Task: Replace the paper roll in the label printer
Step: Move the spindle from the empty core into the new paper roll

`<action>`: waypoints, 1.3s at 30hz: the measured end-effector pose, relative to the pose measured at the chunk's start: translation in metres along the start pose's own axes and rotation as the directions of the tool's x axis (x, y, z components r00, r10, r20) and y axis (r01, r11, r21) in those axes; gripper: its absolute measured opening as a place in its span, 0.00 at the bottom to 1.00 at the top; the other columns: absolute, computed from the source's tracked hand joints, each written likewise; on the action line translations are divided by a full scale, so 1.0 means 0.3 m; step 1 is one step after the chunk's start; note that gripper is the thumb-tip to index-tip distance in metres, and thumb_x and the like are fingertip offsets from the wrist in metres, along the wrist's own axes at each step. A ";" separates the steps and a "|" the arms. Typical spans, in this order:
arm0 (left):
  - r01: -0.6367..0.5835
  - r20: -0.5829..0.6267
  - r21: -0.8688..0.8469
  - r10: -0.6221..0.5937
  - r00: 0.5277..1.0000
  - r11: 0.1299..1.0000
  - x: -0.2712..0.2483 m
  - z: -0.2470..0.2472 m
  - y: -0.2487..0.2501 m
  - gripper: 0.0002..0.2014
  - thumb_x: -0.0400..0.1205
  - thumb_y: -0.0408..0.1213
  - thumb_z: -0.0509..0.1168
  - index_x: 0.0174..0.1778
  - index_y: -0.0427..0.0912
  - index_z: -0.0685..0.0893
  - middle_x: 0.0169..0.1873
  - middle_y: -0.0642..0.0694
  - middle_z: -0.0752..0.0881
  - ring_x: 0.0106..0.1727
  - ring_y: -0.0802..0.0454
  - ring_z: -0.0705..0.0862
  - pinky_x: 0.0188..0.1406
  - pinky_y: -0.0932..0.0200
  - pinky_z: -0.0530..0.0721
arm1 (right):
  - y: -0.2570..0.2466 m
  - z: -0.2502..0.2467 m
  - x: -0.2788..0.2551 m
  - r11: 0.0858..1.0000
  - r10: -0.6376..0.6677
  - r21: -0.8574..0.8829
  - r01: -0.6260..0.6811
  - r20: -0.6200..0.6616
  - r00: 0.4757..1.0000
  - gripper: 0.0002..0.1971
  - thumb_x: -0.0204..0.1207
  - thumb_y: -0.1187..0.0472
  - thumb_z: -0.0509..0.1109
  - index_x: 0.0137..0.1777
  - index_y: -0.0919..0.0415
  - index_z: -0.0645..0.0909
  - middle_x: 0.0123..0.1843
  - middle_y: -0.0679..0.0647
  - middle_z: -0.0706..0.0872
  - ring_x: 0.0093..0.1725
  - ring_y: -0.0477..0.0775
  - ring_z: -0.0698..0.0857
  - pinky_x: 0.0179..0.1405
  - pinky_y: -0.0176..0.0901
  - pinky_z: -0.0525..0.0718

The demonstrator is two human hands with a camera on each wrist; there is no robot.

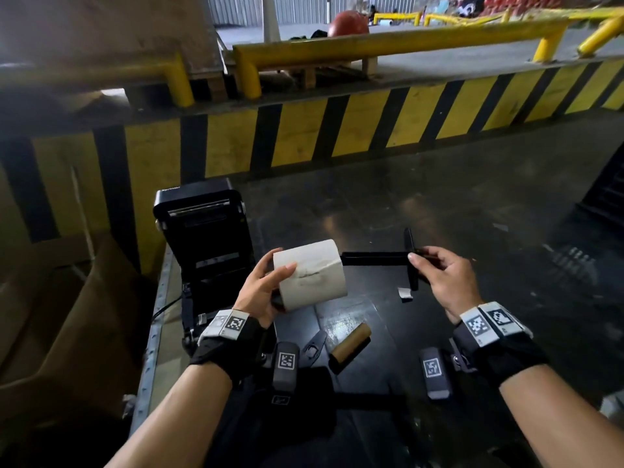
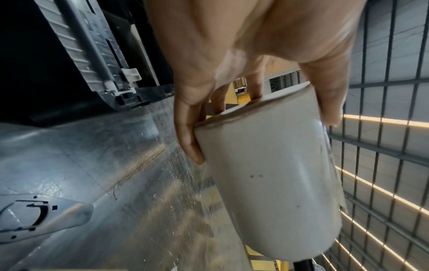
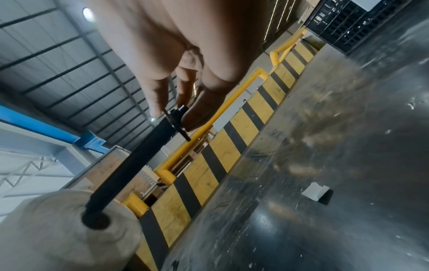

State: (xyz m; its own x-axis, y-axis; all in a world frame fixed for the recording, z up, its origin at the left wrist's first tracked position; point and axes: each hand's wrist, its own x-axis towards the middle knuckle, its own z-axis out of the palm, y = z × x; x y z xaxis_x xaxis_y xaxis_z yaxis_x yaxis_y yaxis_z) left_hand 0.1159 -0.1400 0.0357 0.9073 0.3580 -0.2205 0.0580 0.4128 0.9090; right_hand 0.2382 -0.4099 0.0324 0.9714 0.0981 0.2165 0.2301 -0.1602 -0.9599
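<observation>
Paper roll [image 1: 310,275], full, off-white, outer wrap creased and smudged; held above bench [image 1: 472,211], right of open label printer [image 1: 202,238]. Gripped around its girth by left hand [image 1: 263,288], fingers and thumb curled. Black spindle [image 1: 374,258] partly threaded into core; flanged end pinched by right hand [image 1: 442,278]. Spent cardboard core [image 1: 349,344] lying in front of printer: old roll judged removed. Left to do: seating spindle fully, loading into printer, closing lid.

faint "Xprinter" brand on label printer [image 1: 202,228] lid, coded square tags on wristbands [image 1: 233,323]
</observation>
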 end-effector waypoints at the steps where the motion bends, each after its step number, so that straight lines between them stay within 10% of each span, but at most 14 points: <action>1: 0.007 0.013 -0.006 -0.007 1.000 1.000 -0.002 -0.012 0.003 0.28 0.67 0.40 0.74 0.64 0.54 0.77 0.55 0.46 0.84 0.44 0.46 0.85 0.31 0.53 0.85 | -0.004 0.010 -0.013 1.000 -0.002 0.017 0.002 0.006 1.000 0.05 0.67 0.58 0.77 0.38 0.46 0.84 0.42 0.55 0.89 0.45 0.56 0.88 0.53 0.53 0.87; 13: -0.001 0.141 -0.023 0.004 0.990 1.000 -0.026 -0.073 0.036 0.13 0.70 0.46 0.69 0.50 0.60 0.81 0.49 0.49 0.84 0.44 0.46 0.83 0.37 0.50 0.80 | -0.031 0.069 -0.097 0.990 -0.062 -0.120 0.069 0.056 0.997 0.10 0.67 0.58 0.77 0.48 0.58 0.87 0.42 0.55 0.90 0.45 0.54 0.89 0.42 0.28 0.84; 18: 0.017 0.173 -0.061 -0.007 0.985 0.998 -0.030 -0.094 0.030 0.26 0.64 0.41 0.74 0.58 0.57 0.79 0.55 0.46 0.84 0.43 0.48 0.86 0.36 0.50 0.85 | -0.114 0.081 -0.096 0.968 -0.119 -0.202 0.148 0.149 0.982 0.12 0.66 0.58 0.77 0.49 0.58 0.87 0.42 0.51 0.89 0.43 0.47 0.87 0.41 0.17 0.79; 24: 0.055 0.201 -0.085 -0.037 0.979 0.995 -0.049 -0.049 -0.015 0.35 0.61 0.40 0.75 0.67 0.51 0.77 0.54 0.45 0.85 0.45 0.48 0.86 0.32 0.50 0.88 | -0.109 0.206 -0.160 0.986 -0.075 -0.108 0.125 0.379 0.922 0.05 0.69 0.56 0.75 0.45 0.48 0.86 0.44 0.52 0.91 0.46 0.51 0.90 0.50 0.43 0.87; 31: 0.124 0.188 -0.100 -0.104 0.977 0.987 -0.070 0.004 -0.124 0.29 0.60 0.41 0.76 0.59 0.56 0.80 0.53 0.47 0.85 0.47 0.47 0.86 0.37 0.47 0.87 | -0.014 0.203 -0.195 0.978 0.188 0.013 -0.208 0.374 0.908 0.08 0.78 0.55 0.65 0.54 0.53 0.82 0.55 0.59 0.86 0.59 0.58 0.84 0.58 0.58 0.84; 36: 0.162 0.153 -0.135 -0.141 0.978 0.978 -0.067 0.078 -0.211 0.25 0.65 0.38 0.73 0.59 0.57 0.80 0.59 0.47 0.83 0.52 0.46 0.84 0.36 0.51 0.87 | 0.007 0.179 -0.209 0.799 0.484 0.093 -0.594 0.488 0.726 0.25 0.75 0.35 0.56 0.57 0.49 0.83 0.54 0.56 0.90 0.53 0.58 0.89 0.49 0.58 0.89; 39: 0.186 0.154 -0.165 -0.161 0.975 0.969 -0.066 0.126 -0.264 0.26 0.66 0.34 0.72 0.59 0.56 0.78 0.57 0.50 0.83 0.50 0.49 0.86 0.40 0.50 0.87 | 0.041 0.145 -0.192 0.817 0.453 0.094 -0.568 0.505 0.735 0.29 0.67 0.33 0.64 0.62 0.52 0.80 0.59 0.58 0.88 0.58 0.59 0.87 0.50 0.56 0.88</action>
State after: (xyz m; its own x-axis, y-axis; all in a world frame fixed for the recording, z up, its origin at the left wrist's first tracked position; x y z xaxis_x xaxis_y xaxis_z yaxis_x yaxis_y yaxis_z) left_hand 0.1091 -0.2116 -0.0186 0.9393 0.1539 -0.3068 0.1561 0.6045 0.7811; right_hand 0.1824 -0.3747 0.0003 0.7878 0.4959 -0.3654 -0.3697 -0.0938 -0.9244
